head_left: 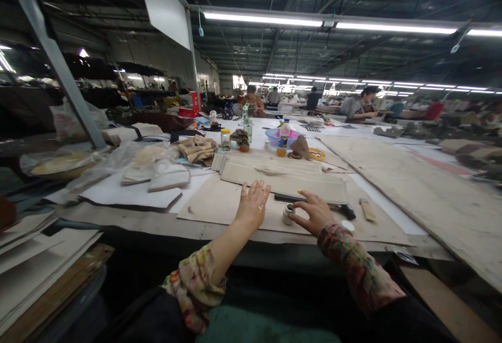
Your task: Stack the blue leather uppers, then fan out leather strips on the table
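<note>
My left hand [253,205] lies flat with its fingers stretched out on the beige sheet [219,202], just in front of a stack of long pale panels [282,175]. It holds nothing. The thumb and forefinger of my right hand [314,211] are at the rim of a small white jar [287,214], which stands upright with its mouth uncovered. Partly behind my right hand lies a hammer [348,211] with a black handle. Near my right sleeve is a round white lid [348,225]. A flat wooden-handled brush [367,210] rests further right.
Folded tan cloths [196,148], a glass jar [225,139], a drink bottle [283,139] and a yellow dish [317,154] stand behind the panels. A large beige board [411,191] covers the right side. Plastic bags [137,157] lie left. Several people work further back.
</note>
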{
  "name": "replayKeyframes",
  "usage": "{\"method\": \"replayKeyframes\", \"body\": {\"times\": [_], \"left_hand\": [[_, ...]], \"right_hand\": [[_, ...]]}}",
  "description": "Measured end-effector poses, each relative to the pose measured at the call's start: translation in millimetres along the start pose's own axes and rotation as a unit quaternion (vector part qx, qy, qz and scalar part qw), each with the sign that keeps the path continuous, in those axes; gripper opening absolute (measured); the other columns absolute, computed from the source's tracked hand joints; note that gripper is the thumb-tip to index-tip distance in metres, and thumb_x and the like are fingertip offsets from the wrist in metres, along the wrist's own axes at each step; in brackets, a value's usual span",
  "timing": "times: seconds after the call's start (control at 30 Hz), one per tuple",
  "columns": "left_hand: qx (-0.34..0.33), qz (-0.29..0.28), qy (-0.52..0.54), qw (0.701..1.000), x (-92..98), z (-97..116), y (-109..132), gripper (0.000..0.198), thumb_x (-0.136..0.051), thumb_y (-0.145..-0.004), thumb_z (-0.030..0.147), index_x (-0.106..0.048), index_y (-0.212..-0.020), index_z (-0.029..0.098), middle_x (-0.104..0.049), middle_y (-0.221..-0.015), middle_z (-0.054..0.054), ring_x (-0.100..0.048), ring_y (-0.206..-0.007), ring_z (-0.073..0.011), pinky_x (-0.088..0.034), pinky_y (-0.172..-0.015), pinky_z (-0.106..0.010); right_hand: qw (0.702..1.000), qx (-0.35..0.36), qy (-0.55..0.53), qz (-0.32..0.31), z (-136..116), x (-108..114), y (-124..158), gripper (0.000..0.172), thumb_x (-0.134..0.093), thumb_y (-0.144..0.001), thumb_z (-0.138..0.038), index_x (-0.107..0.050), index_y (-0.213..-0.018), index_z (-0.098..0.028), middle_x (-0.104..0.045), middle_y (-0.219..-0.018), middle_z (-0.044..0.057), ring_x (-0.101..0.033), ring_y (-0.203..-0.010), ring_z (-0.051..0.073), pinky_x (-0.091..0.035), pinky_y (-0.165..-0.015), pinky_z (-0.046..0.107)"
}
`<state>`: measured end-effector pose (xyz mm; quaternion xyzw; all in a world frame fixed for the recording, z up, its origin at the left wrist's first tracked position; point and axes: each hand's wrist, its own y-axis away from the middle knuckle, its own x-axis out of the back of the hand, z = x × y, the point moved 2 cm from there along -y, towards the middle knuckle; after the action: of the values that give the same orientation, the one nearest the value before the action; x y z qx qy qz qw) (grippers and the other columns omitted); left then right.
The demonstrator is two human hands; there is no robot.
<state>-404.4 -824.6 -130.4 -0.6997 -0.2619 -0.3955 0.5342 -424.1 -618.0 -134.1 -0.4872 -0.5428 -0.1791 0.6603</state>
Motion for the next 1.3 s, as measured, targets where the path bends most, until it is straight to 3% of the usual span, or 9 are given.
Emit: {"method": "replayKeyframes", "body": {"times": [0.3,0.4,0.47,0.63,0.73,0.83,0.97,1.13,1.3], "left_hand": [[0.015,-0.017,0.038,0.999,-12.8,13,-10,0.043,-0.036,-0.086,0.022,-0.042,-0.129,0.018,-0.039,-0.134,-0.01,-0.033,-0.124,-0.0239,-0.02,-0.105,-0.05],[0.025,-0.03,0.047,0.998,-17.2,15,-12,0.043,-0.036,-0.086,0.024,-0.041,-0.129,0.018,-0.038,-0.135,-0.009,-0.032,-0.125,-0.0235,-0.019,-0.106,-0.05],[0.031,-0.037,0.054,0.997,-19.6,16,-15,0.043,-0.036,-0.087,0.024,-0.04,-0.129,0.019,-0.037,-0.136,-0.009,-0.032,-0.125,-0.0233,-0.018,-0.106,-0.05],[0.064,-0.086,0.104,0.989,-20.2,23,-27,0.045,-0.037,-0.086,0.026,-0.037,-0.131,0.02,-0.034,-0.138,-0.007,-0.03,-0.126,-0.022,-0.018,-0.106,-0.05],[0.092,-0.123,0.159,0.975,-15.3,28,-33,0.047,-0.04,-0.085,0.03,-0.037,-0.131,0.021,-0.036,-0.137,-0.006,-0.031,-0.126,-0.0206,-0.019,-0.106,-0.05],[0.095,-0.132,0.189,0.968,-7.5,30,-34,0.05,-0.044,-0.084,0.035,-0.035,-0.131,0.022,-0.036,-0.137,-0.005,-0.031,-0.125,-0.0197,-0.021,-0.106,-0.049],[0.09,-0.105,0.173,0.975,1.4,26,-30,0.046,-0.036,-0.088,0.033,-0.036,-0.132,0.022,-0.036,-0.137,-0.006,-0.033,-0.124,-0.02,-0.022,-0.105,-0.05],[0.037,-0.041,0.066,0.996,5.2,25,-31,0.044,-0.035,-0.087,0.02,-0.039,-0.131,0.019,-0.036,-0.137,-0.007,-0.029,-0.127,-0.0229,-0.016,-0.107,-0.051],[0.0,0.024,0.03,0.999,15.5,26,-27,0.042,-0.032,-0.09,0.027,-0.042,-0.13,0.023,-0.034,-0.139,-0.007,-0.025,-0.13,-0.0241,-0.011,-0.109,-0.048]], "right_hand": [[0.998,0.013,0.031,-0.062,-18,-20,-19,0.04,-0.054,-0.073,-0.06,-0.07,-0.075,-0.023,-0.055,-0.117,0.012,-0.048,-0.111,0.029,-0.029,-0.096,0.055],[0.997,0.011,0.023,-0.067,-13,-14,-20,0.039,-0.052,-0.075,-0.058,-0.07,-0.075,-0.024,-0.057,-0.113,0.011,-0.051,-0.107,0.028,-0.03,-0.094,0.056],[0.999,0.009,0.007,-0.033,-15,-1,-18,0.036,-0.05,-0.079,-0.055,-0.069,-0.077,-0.025,-0.058,-0.112,0.011,-0.052,-0.106,0.028,-0.031,-0.094,0.056],[0.985,0.115,-0.08,0.1,-71,26,5,0.029,-0.045,-0.086,-0.037,-0.063,-0.104,-0.023,-0.051,-0.119,0.012,-0.048,-0.111,0.024,-0.036,-0.094,0.048],[0.968,0.192,-0.086,0.134,-114,21,23,0.033,-0.045,-0.086,-0.028,-0.056,-0.116,-0.022,-0.043,-0.129,0.013,-0.036,-0.123,0.026,-0.031,-0.099,0.048],[0.964,0.212,-0.085,0.139,-127,13,29,0.035,-0.046,-0.086,-0.027,-0.053,-0.12,-0.026,-0.035,-0.135,0.011,-0.028,-0.127,0.027,-0.027,-0.101,0.049],[0.97,0.135,-0.056,0.195,-117,15,22,0.033,-0.043,-0.087,-0.029,-0.054,-0.118,-0.023,-0.034,-0.136,0.013,-0.028,-0.127,0.028,-0.023,-0.102,0.05],[0.957,0.232,-0.094,0.147,-137,25,17,0.033,-0.042,-0.088,-0.034,-0.054,-0.118,-0.028,-0.037,-0.136,0.006,-0.027,-0.128,0.024,-0.019,-0.106,0.045],[0.971,0.164,-0.041,0.169,-139,37,3,0.032,-0.039,-0.089,-0.034,-0.059,-0.113,-0.026,-0.041,-0.134,0.006,-0.028,-0.127,0.025,-0.014,-0.107,0.045]]}}
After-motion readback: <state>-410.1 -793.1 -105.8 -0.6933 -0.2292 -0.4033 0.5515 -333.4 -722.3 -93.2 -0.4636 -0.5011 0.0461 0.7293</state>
